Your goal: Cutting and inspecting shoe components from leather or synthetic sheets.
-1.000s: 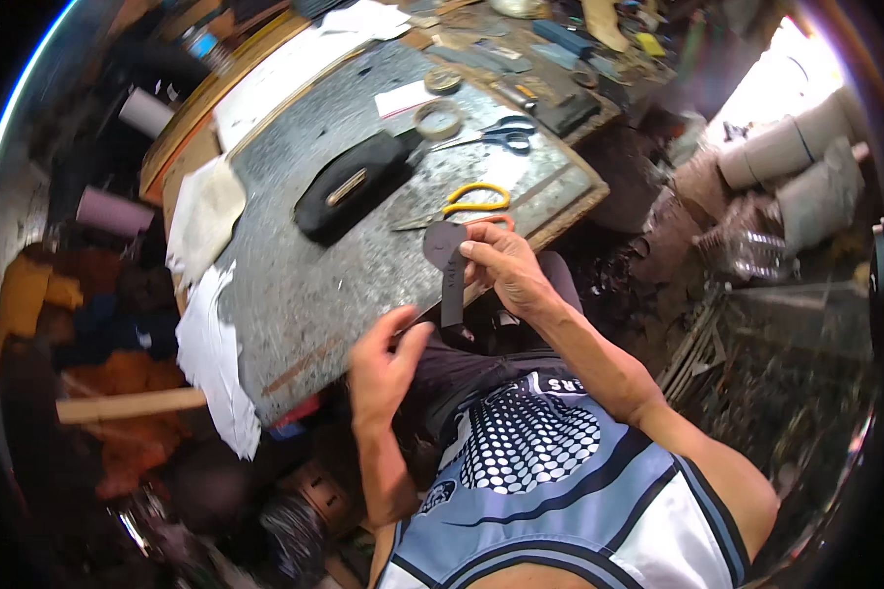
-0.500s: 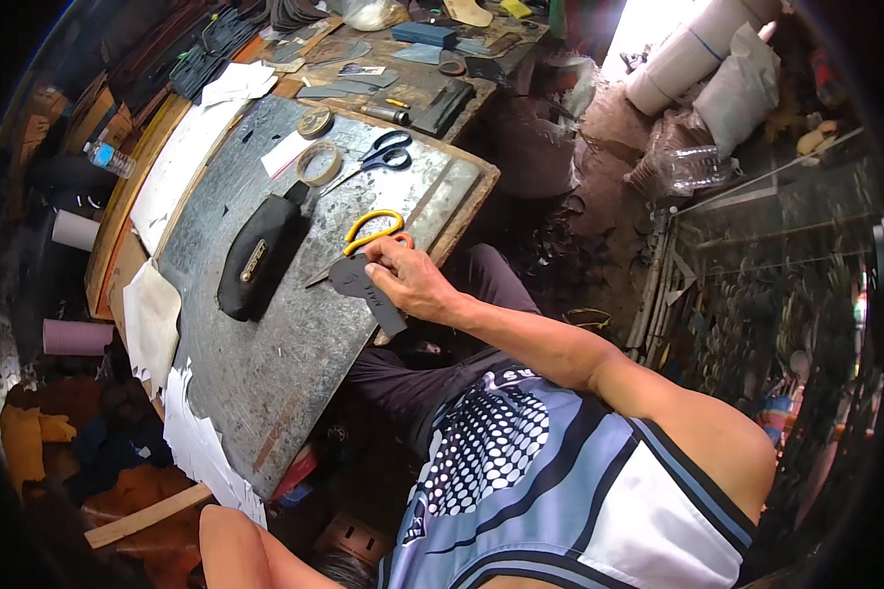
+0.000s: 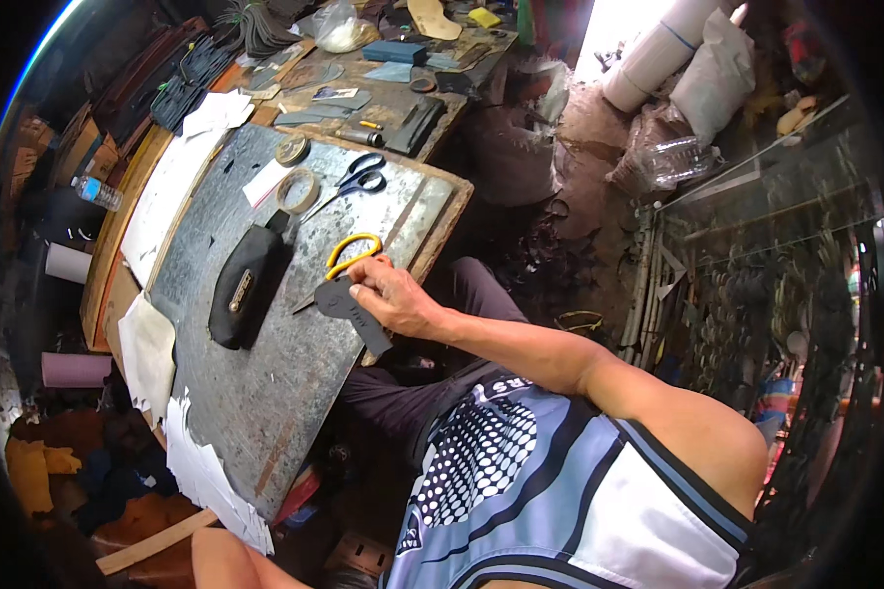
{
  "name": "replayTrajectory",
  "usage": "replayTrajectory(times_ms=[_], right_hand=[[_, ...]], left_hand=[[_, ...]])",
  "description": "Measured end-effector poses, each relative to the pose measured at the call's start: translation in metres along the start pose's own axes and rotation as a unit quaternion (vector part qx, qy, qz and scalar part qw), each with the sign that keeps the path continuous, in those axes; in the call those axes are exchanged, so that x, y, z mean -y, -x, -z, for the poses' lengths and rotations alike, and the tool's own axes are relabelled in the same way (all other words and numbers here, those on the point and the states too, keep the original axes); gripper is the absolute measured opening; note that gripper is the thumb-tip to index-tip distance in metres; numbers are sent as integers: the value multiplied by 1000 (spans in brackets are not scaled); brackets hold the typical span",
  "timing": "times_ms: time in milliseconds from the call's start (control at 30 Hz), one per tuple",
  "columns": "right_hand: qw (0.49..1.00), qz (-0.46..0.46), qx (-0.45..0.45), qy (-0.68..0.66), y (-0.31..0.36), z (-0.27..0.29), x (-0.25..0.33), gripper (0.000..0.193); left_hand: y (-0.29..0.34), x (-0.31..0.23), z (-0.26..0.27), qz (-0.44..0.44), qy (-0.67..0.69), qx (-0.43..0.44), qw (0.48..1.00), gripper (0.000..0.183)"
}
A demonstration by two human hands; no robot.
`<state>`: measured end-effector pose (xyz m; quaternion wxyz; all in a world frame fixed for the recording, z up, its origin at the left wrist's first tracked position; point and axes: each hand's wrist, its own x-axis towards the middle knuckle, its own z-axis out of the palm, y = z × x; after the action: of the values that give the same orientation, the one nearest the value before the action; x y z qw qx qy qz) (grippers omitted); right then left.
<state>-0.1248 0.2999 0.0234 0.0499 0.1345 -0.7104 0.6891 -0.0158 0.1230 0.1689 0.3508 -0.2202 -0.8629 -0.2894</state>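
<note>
Head | right hand point(image 3: 395, 299): grip pinching dark flat piece point(image 3: 352, 314) | left hand: grip unseen

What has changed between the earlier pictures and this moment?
The left hand left the view. The right hand, still pinching the dark flat piece, moved in over the yellow-and-orange scissors, hiding most of their orange handle; whether it grips them is unclear. The black case and blue-handled scissors stayed put.
</note>
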Motion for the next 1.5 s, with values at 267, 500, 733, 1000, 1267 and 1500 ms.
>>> replayTrajectory(times_ms=[267, 500, 733, 1000, 1267, 1500], right_hand=[[1000, -13, -2, -17, 1, 2, 5, 18], [1000, -25, -3, 1, 1, 7, 1, 19], [1000, -4, -6, -2, 1, 7, 5, 18], [999, -28, 4, -25, 4, 5, 6, 18], [999, -9, -27, 27, 4, 6, 5, 20], [987, -80, 38, -137, 37, -4, 26, 12]], left_hand=[[-3, 3, -1, -2, -13, -16, 1000, 17], [-4, 4, 0, 4, -35, -31, 999, 18], [-9, 0, -8, 6, -35, -50, 998, 18], [-16, -4, -18, 0, -30, -82, 996, 19], [13, -28, 41, 50, -166, -93, 980, 20], [57, 28, -89, 471, 399, -42, 786, 69]])
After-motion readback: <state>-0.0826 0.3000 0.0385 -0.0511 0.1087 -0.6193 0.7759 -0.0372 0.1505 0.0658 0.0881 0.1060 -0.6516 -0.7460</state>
